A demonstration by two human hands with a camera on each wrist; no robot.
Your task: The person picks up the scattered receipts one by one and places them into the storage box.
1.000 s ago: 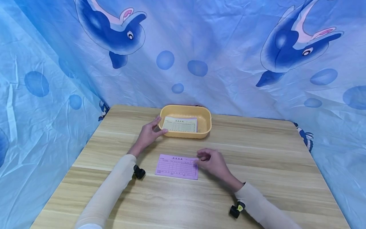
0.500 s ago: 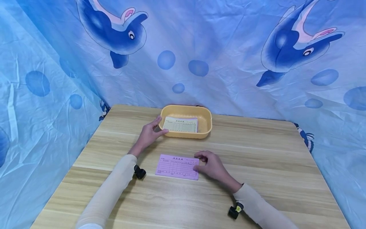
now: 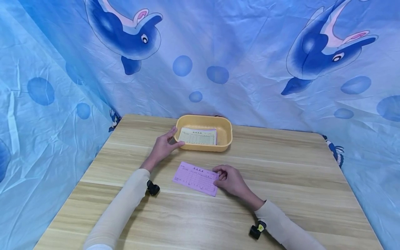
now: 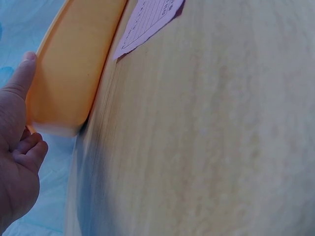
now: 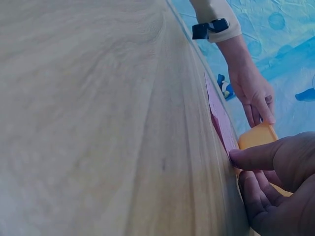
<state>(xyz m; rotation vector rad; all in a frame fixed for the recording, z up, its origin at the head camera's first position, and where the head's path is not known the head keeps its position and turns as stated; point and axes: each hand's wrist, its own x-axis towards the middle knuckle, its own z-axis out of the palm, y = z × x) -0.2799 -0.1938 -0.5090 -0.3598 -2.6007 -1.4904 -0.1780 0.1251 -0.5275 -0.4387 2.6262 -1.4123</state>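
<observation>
A purple printed form (image 3: 193, 178) is at the middle of the table, slanted, its left end toward the basket. My right hand (image 3: 231, 178) pinches its right edge between thumb and curled fingers; the right wrist view shows the form (image 5: 221, 118) edge-on beyond the thumb. Behind it stands a yellow plastic basket (image 3: 203, 148). My left hand (image 3: 160, 147) grips the basket's left end, thumb at the front rim, fingers around the far corner. Inside the basket lies a pale green printed form (image 3: 197, 136), with a purple edge showing from under it.
The wooden table (image 3: 281, 173) extends on all sides of the form. A blue curtain (image 3: 243, 100) with dolphin pictures hangs close behind the basket and along both sides. Each wrist wears a small black camera, such as the left camera (image 3: 153, 188).
The purple form has turned clockwise, its left end swinging away from me, as my right thumb and fingers took hold of its right edge. My left hand has stayed on the basket.
</observation>
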